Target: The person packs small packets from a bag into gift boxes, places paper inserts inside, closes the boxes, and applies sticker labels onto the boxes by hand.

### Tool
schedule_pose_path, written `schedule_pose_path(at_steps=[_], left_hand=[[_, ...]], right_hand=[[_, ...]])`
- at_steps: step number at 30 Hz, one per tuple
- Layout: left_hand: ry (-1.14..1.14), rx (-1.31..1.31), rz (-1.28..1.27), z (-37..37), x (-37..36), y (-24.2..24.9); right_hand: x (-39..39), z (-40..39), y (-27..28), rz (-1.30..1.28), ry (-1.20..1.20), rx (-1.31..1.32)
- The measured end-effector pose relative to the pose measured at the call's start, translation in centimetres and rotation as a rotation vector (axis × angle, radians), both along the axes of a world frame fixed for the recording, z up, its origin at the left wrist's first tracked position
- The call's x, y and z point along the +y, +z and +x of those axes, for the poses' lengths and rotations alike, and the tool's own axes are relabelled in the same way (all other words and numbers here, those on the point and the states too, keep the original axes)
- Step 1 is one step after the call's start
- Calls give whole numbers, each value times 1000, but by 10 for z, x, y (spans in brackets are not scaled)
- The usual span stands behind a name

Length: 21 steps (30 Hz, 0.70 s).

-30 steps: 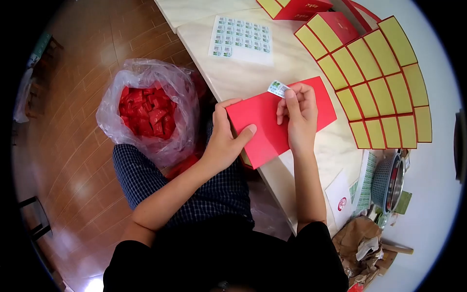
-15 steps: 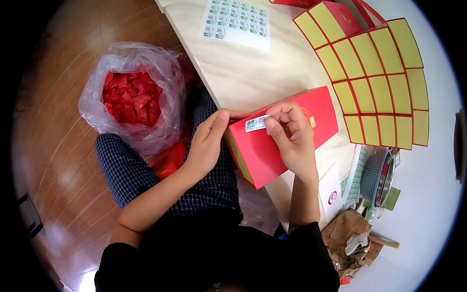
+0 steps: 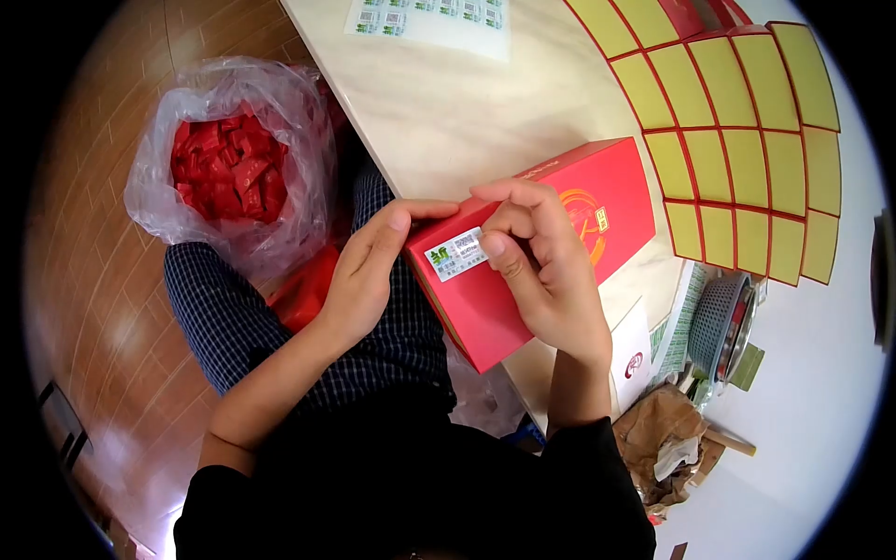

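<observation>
A red box [image 3: 504, 308] with a gold emblem lies at the table's edge, one corner over my lap. My right hand [image 3: 546, 261] pinches the right end of a small printed sticker [image 3: 455, 254] between thumb and forefinger, and the sticker lies against or just over the box's top near its left corner. My left hand [image 3: 373, 266] rests along the box's left edge, its fingers reaching over the rim and its thumb apart from them. Whether it grips the box is partly hidden. A sheet of similar stickers [image 3: 434, 21] lies at the table's far edge.
Stacked boxes with yellow-green sides [image 3: 719, 140] stand at the right. A clear plastic bag [image 3: 140, 187] of red packets is on the left. Beyond the table's lower right are a grey basket [image 3: 717, 313] and crumpled brown paper [image 3: 658, 434]; a white card [image 3: 632, 359] lies nearer.
The view has moved closer to the box. The sticker has gone from tilted above the box to lying nearly flat at its left corner, with my right hand still at its end.
</observation>
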State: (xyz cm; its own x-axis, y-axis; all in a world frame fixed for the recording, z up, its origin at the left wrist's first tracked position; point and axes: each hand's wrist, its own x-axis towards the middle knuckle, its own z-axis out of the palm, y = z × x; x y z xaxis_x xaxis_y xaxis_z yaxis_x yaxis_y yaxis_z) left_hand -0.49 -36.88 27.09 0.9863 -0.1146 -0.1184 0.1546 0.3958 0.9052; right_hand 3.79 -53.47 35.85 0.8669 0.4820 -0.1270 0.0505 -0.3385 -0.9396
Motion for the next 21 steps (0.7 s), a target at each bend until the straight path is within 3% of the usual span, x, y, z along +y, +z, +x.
schedule_pose_path(at_steps=[5,21], left_hand=[[-7,8,0,1,1,1],[-12,-8,31,0,2,1]], right_hand=[[1,-2,-4,-54,2,-114],[4,-5,-5,-75,26,-72]])
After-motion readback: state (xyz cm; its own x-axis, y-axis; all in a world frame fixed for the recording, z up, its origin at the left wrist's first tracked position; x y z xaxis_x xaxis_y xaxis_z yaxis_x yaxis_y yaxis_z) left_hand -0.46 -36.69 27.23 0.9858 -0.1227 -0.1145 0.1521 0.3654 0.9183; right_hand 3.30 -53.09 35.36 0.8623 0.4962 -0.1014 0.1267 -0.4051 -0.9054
